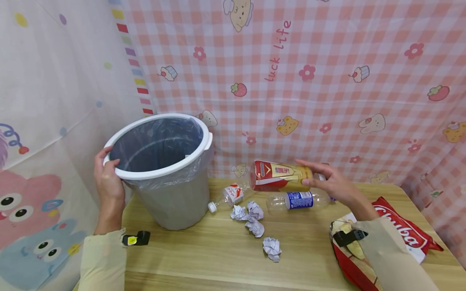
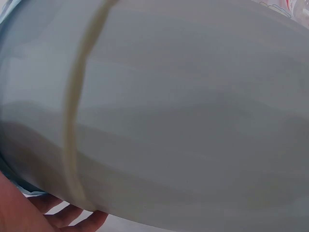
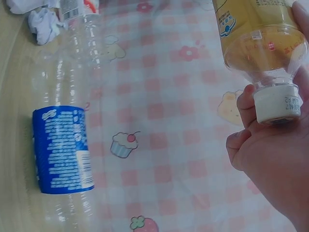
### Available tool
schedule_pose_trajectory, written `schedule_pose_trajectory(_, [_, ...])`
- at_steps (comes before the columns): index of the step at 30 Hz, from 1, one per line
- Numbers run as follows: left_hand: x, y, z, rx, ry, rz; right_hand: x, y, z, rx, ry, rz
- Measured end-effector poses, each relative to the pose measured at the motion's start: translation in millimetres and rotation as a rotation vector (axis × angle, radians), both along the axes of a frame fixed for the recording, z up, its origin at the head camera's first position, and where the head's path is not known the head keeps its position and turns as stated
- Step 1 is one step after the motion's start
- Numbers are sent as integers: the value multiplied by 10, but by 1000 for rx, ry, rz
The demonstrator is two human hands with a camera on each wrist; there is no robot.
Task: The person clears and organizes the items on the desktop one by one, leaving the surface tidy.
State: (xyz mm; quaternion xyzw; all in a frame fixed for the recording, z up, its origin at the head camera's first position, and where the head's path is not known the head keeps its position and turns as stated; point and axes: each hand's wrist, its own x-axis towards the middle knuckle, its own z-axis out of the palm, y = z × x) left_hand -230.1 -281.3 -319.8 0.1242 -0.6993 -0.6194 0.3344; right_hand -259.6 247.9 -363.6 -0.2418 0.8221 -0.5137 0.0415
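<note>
My left hand [image 1: 110,184] grips the white rim of a grey trash bin [image 1: 178,206], thumb over the edge; the bin is lined with a clear plastic bag [image 1: 164,137]. Its wall fills most of the left wrist view, with fingers [image 2: 63,215] at the lower left. In my right hand [image 1: 336,184] is a drink bottle [image 1: 282,176] with a red and yellow label, held sideways. The right wrist view shows its white cap [image 3: 276,104] near the palm. Just below it lies a clear plastic bottle [image 1: 300,200] with a blue label.
Another clear bottle [image 1: 233,195] with a red and white label lies beside the bin. Several crumpled papers [image 1: 255,226] are on the wooden table [image 1: 204,258]. A red snack bag [image 1: 407,234] and another snack package [image 1: 351,258] lie at the right, partly behind my sleeve.
</note>
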Motion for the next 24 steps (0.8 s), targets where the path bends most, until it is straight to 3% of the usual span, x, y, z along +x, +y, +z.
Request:
schedule_pose_trajectory(5, [2,-3,-3,5,1,-3,0,-46,105,25,7,-19])
schedule_pose_trajectory(11, [12,1,7,4,-4,-9,-19,-94,212,8,57,28])
schedule_pose_trajectory(17, [9,10,14,10,15,-10,-32,-147,282,-11,58,45])
schedule_pose_trajectory(24, [12,9,9,4,-14,-8,-40,-219,380,-28,49,56])
